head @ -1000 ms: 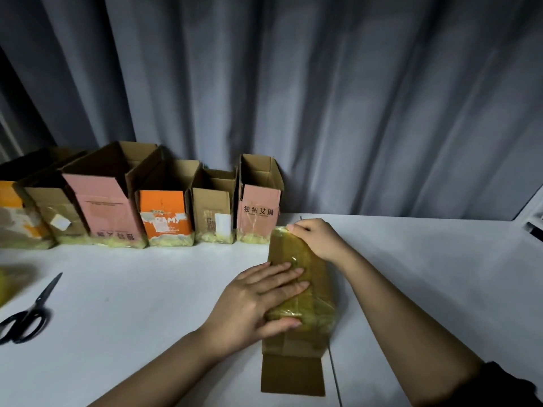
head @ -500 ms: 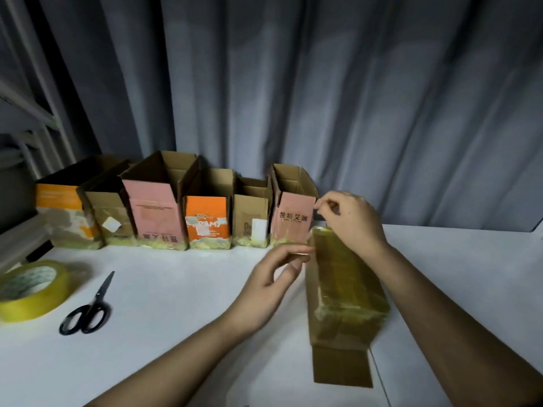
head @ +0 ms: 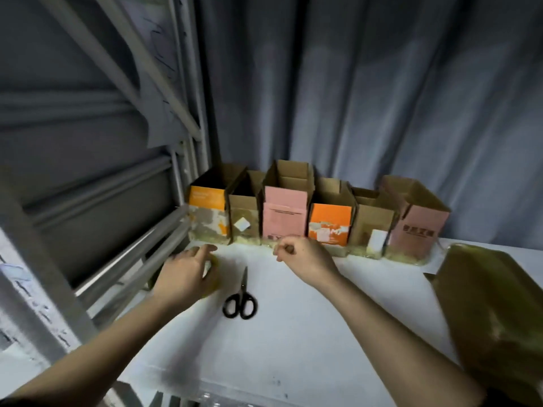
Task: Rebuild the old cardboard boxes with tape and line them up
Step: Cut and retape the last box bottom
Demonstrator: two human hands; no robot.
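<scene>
My left hand [head: 183, 276] lies on tape roll [head: 212, 274] at frame left, fingers spread over it, ready to lift for next strip. My right hand [head: 302, 257] hovers mid-frame, fingers curled, holding nothing I can see. Scissors [head: 240, 301] between hands, near for cutting. Unfinished taped box [head: 484, 304] lies at right edge; six rebuilt boxes [head: 317, 218] lined along curtain [head: 367, 98].

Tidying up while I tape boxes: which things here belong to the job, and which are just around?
Job:
- yellow tape roll under left hand
- black-handled scissors
- tape-wrapped brown cardboard box
- row of six open cardboard boxes

Just around:
- grey curtain
- grey metal frame
</scene>
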